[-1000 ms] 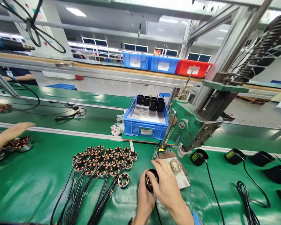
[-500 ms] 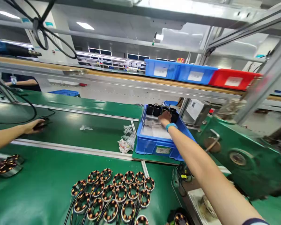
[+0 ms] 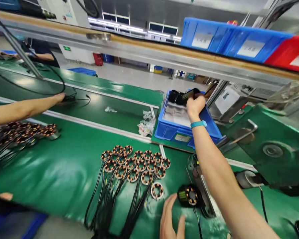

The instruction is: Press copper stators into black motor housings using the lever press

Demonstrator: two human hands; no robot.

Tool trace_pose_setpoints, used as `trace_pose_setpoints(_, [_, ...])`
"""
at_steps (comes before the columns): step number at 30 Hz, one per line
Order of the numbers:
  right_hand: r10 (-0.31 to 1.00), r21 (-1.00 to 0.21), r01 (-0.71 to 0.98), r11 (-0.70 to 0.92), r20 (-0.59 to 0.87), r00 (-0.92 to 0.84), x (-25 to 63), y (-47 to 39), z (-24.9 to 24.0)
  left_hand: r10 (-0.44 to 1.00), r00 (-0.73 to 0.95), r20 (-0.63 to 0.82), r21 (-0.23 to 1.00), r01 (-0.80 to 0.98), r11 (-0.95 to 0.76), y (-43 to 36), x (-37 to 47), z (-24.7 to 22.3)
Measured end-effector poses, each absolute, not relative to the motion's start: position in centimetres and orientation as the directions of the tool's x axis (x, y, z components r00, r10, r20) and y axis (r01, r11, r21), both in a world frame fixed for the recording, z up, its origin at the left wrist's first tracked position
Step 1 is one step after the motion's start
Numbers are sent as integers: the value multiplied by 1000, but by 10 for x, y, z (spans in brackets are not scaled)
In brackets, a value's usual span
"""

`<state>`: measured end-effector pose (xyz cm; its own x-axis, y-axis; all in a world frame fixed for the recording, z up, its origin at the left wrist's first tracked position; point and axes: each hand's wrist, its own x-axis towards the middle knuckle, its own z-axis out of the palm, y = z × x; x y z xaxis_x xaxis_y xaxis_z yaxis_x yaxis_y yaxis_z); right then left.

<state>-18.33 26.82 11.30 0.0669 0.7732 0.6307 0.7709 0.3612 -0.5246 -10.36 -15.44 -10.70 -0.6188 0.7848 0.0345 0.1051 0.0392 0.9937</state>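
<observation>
My right hand (image 3: 195, 105), with a teal band at the wrist, is in the blue bin (image 3: 173, 131), its fingers closed on a black cup (image 3: 189, 94). Another black cup (image 3: 173, 96) stands left of it, beside white dividers (image 3: 178, 113). At the bottom centre, my left hand (image 3: 169, 217) has its fingers apart and holds nothing. Just right of its fingertips lies a black housing (image 3: 183, 196) with a copper-wound ring (image 3: 191, 196) in it. Left of that are a single ring (image 3: 156, 186) and rows of similar rings (image 3: 141, 164) with black cables.
Another person's arm (image 3: 27, 108) reaches in from the left, above a pile of wound rings (image 3: 22, 132). Crumpled plastic (image 3: 146, 124) lies left of the bin. A green machine (image 3: 284, 146) stands at the right. Overhead, a shelf (image 3: 144, 56) carries blue and red bins.
The view has shifted, so the bench sits higher. My left hand has come into view beside the black housing. My right hand's wrist has turned, and a black cup now shows tilted in its fingers.
</observation>
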Motion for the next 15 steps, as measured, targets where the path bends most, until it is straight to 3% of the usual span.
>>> trace_pose_setpoints(3, [647, -513, 649, 562, 762, 42, -158, 164, 134, 687, -706, 175, 978, 207, -36, -171, -117, -77])
trace_pose_setpoints(5, [540, -414, 498, 762, 830, -137, -133, 71, 137, 565, -765, 308, 941, 333, -62, -179, -136, -49])
trace_pose_setpoints(8, [566, -460, 331, 824, 685, -458, -100, -62, 117, 510, -766, 391, 897, 441, -25, -195, -158, -15])
trace_pose_setpoints(12, [608, -608, 257, 751, 484, -630, -81, -166, 65, 601, -768, 219, 950, 308, 47, -226, -157, -23])
trace_pose_setpoints(15, [596, -678, 208, 705, 409, -691, -75, -186, 28, 503, -860, 84, 978, 168, 124, -252, -155, -51])
